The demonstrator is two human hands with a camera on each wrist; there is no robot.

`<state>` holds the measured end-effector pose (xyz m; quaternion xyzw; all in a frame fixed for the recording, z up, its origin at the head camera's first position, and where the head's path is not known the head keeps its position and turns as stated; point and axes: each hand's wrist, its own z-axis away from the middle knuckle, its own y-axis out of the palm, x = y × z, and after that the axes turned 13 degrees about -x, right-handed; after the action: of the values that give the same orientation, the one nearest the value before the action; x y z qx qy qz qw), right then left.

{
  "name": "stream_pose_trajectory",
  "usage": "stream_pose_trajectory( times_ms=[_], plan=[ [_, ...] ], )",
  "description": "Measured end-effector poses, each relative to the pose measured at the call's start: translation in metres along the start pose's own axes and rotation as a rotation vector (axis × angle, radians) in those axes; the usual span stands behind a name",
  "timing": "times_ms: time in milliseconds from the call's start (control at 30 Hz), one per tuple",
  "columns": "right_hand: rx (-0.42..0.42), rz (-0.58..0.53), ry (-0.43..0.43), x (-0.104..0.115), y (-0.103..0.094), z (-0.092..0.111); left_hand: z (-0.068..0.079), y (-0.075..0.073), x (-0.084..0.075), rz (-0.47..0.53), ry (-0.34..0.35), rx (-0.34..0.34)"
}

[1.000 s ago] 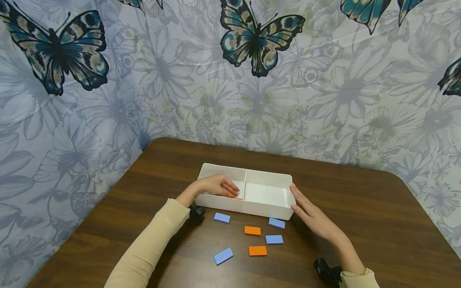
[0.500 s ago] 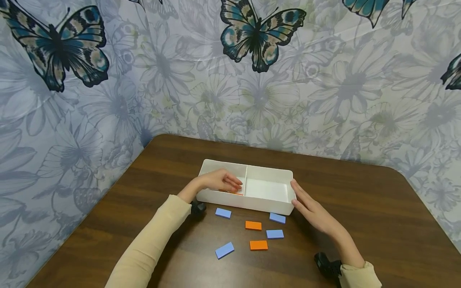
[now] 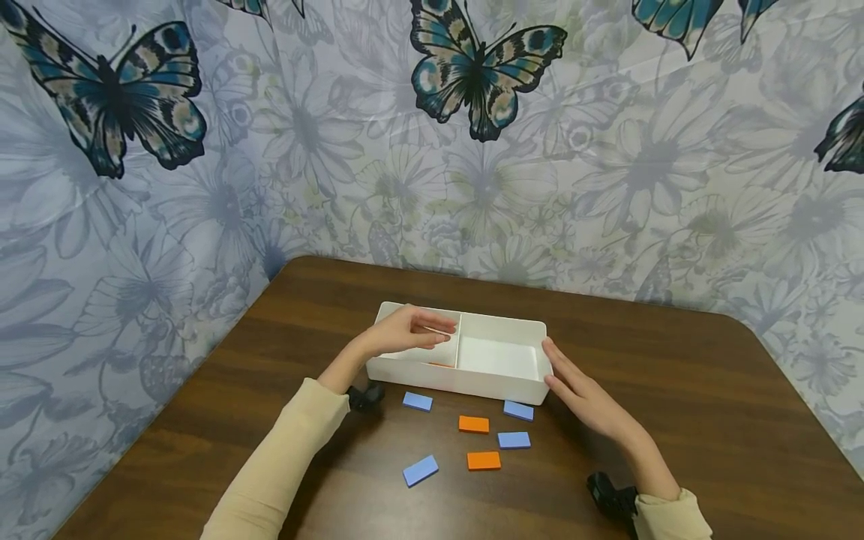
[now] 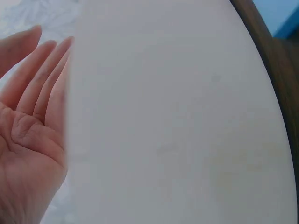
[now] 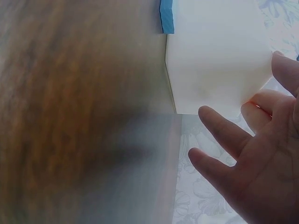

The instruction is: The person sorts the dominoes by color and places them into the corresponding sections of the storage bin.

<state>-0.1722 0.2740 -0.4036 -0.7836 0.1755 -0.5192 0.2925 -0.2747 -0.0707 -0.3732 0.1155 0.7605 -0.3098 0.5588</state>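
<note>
A white box [image 3: 496, 384] with one divider stands on the brown table. Over its left compartment is my left hand [image 3: 405, 331], fingers loosely extended and holding nothing; the left wrist view shows the bare palm [image 4: 28, 154] beside the box's blurred white wall [image 4: 177, 116]. Below that hand, a sliver of an orange block [image 3: 442, 365] shows inside the compartment, the rest hidden by the front wall. My right hand [image 3: 594, 405] rests its fingertips on the box's right end. In the right wrist view its fingers [image 5: 224, 133] are spread at the box's end wall [image 5: 215, 65].
In front of the box lie two orange blocks [image 3: 483, 460] and several blue blocks [image 3: 421, 471]. One blue block [image 3: 518, 410] is close to the box's front wall. A butterfly-patterned cloth [image 3: 607, 187] hangs behind the table's [image 3: 324, 285] far edge.
My left hand has risen from inside the left compartment, its fingers loosened, and the orange block stays in the box. My right hand keeps its place at the right end.
</note>
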Motion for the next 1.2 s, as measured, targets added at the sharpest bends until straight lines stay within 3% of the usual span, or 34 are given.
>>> stream_pose_trajectory(
  times_ms=[167,267,433,567,767,1000,1200],
  plan=[
    [-0.006,-0.003,-0.002,0.0,0.0,0.0,0.011,0.009,-0.013,0.04,0.061,-0.033],
    [-0.005,-0.005,0.003,0.0,0.0,0.001,0.018,0.016,-0.021,0.044,0.103,-0.017],
    [-0.01,-0.009,0.0,-0.001,0.001,0.001,0.028,0.03,-0.026,0.074,0.106,0.021],
    [-0.011,-0.013,0.0,0.0,0.0,0.001,0.036,0.043,-0.021,0.122,0.098,0.062],
    [-0.014,-0.027,0.004,0.002,-0.001,0.004,0.044,0.063,-0.007,0.177,0.074,0.174],
    [-0.024,-0.024,-0.004,0.002,0.001,0.005,0.048,0.074,0.001,0.038,0.019,0.205],
    [-0.032,-0.028,-0.011,0.001,0.002,0.004,0.046,0.076,0.008,0.037,0.013,0.257]
  ],
)
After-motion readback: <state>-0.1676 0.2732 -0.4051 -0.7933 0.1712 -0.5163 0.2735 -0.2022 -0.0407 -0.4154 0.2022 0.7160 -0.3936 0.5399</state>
